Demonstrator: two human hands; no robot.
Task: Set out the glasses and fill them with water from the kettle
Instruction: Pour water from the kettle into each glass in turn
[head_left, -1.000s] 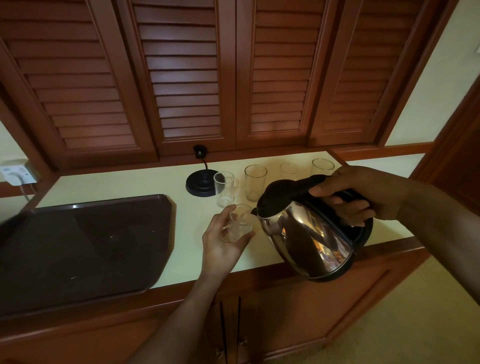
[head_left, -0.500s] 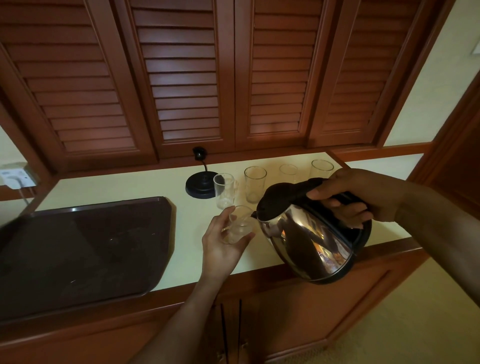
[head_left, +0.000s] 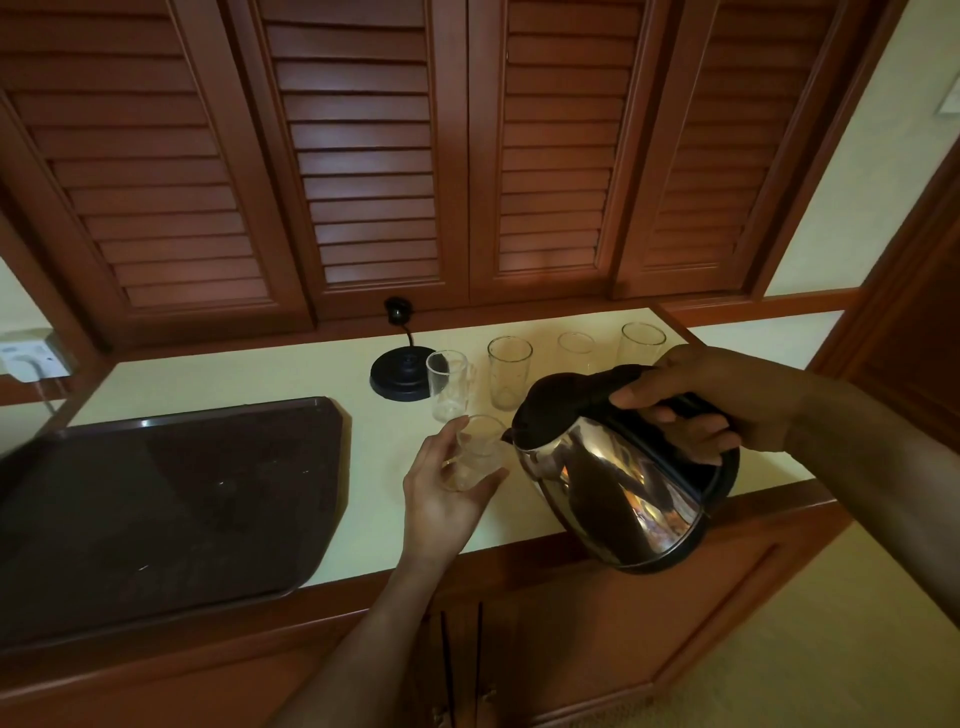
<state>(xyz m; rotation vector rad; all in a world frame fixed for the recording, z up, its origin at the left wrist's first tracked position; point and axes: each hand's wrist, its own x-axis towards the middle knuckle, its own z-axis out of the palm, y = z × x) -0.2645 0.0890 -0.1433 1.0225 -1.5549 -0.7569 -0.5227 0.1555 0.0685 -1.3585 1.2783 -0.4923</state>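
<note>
Over the worktop (head_left: 291, 379) the tilted kettle (head_left: 613, 483), gripped by its handle in the right hand (head_left: 717, 400), has its spout at the glass (head_left: 475, 452) held in the curled left hand (head_left: 441, 493), so a too fast tilt may spill water.

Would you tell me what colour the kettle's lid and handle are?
Black, above a shiny silver body, on the kettle; the head view, the only one, shows it clearly.

Tilted steel kettle (head_left: 618, 483), spout touching held glass (head_left: 475, 452); four glasses (head_left: 509, 371) behind.
</note>
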